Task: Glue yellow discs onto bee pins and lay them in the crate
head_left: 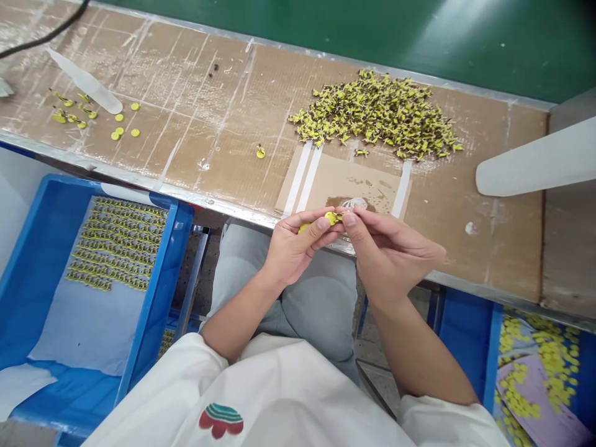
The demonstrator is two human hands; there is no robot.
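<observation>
My left hand (295,245) and my right hand (384,248) meet at the near edge of the cardboard-covered bench (209,124). Both pinch a small yellow part (331,217) between their fingertips; another yellow piece (304,228) peeks from under my left fingers. A big heap of small yellow-and-black parts (377,115) lies farther back on the bench. A single loose part (261,151) lies left of the heap.
A blue tray (28,273) at lower left holds rows of finished parts (116,242) on a pale sheet. A second blue bin (535,366) at lower right holds yellow pieces. Yellow discs (123,124) and a white plastic strip (86,82) lie far left. A white object (535,164) juts in at right.
</observation>
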